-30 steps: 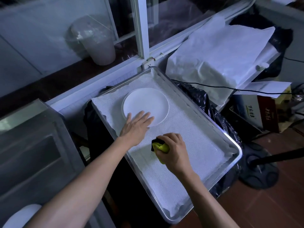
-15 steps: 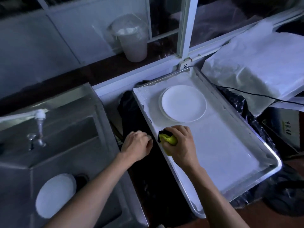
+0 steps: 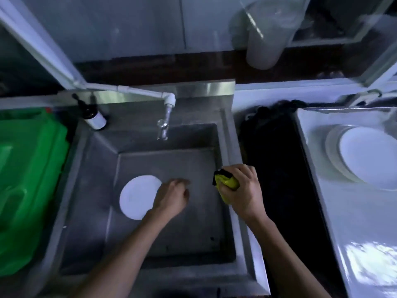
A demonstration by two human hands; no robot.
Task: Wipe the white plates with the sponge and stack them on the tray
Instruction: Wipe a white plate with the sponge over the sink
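**Over the sink: one plate in the basin, sponge held at the right rim**

Over the basin, the fingers of the left hand [image 3: 171, 198] are loosely curled and hold nothing; the hand hangs above the sink floor, its knuckles overlapping the right edge of a white plate [image 3: 137, 196] as seen from above. Whether it touches the plate cannot be told. The fingers of the right hand [image 3: 242, 194] are curled round a yellow sponge [image 3: 228, 183] with a dark face, gripping it at the right wall of the sink [image 3: 86, 190]. Both forearms enter from the near edge.

The plate lies flat on the sink floor, left of centre. A tap [image 3: 165, 121] hangs from a white pipe over the far side of the basin, and a dark bottle [image 3: 94, 117] with a pale label stands at the far left corner of the rim. Left of the sink sits a green plastic container [image 3: 28, 179].

Right of the sink, past a dark gap, lies the tray [image 3: 343, 244], lined in white. On its far part rest stacked white plates [image 3: 369, 155], partly cut off by the right border. A pale bucket [image 3: 264, 39], blurred, stands behind glass at the far right.
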